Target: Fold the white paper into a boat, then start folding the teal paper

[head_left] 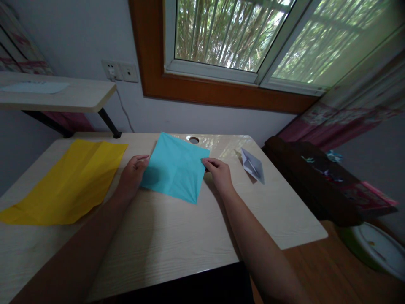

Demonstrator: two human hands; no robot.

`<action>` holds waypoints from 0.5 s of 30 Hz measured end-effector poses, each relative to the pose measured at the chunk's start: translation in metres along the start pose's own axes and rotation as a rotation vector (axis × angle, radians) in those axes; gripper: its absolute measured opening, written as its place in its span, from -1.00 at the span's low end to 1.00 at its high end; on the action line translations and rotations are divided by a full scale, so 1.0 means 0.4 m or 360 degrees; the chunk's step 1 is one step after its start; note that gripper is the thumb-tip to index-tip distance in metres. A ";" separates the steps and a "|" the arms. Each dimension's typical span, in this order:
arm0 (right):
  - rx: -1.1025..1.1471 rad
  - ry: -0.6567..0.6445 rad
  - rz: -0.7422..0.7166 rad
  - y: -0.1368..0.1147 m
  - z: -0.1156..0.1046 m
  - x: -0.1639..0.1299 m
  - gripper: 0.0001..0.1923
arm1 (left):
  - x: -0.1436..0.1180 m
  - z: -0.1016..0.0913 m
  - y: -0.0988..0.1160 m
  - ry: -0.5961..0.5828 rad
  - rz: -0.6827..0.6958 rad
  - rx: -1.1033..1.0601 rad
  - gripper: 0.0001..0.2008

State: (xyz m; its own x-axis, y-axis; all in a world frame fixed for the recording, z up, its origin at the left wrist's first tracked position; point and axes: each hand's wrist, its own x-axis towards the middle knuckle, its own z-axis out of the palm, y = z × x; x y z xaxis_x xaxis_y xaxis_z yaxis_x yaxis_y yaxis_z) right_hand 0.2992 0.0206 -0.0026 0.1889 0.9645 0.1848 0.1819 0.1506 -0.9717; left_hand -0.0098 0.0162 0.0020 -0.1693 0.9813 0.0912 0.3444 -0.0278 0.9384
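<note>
A creased square sheet of blue paper (177, 169) is held above the desk, turned at a slant. At its left edge my left hand (133, 171) is closed in a pinch, though the thumb and part of the fingers hide just how it grips. My right hand (219, 169) pinches the right edge near the upper corner. To the left lies a large sheet of yellow paper (72, 181) with a curled front edge. A folded white paper piece (252, 165) stands on the desk right of my right hand.
The pale wooden desk (190, 240) has a round cable hole (193, 140) at its back edge. A raised shelf (91, 95) on dark legs stands at the back left, with a sheet on it. A dark wooden piece of furniture (303, 185) and a white-green round container (376, 249) are to the right.
</note>
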 end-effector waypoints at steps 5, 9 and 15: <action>0.0084 0.0179 0.0041 0.008 -0.019 0.013 -0.64 | -0.009 0.012 -0.004 -0.0148 -0.0086 -0.0440 -0.46; 0.0153 0.0215 0.0118 0.012 -0.028 0.018 -0.61 | -0.011 0.011 -0.017 -0.0305 0.0192 -0.0293 -0.50; 0.0145 0.0230 0.0205 0.005 -0.024 0.016 -0.60 | -0.016 0.012 -0.017 -0.0463 0.0905 0.0289 -0.45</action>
State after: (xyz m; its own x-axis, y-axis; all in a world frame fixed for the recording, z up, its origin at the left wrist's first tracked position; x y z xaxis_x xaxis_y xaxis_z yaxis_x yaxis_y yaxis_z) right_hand 0.3100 0.0248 -0.0019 0.3426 0.9368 0.0711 0.0604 0.0535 -0.9967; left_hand -0.0065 0.0112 -0.0065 0.3323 0.8354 0.4378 0.4612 -0.5489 0.6972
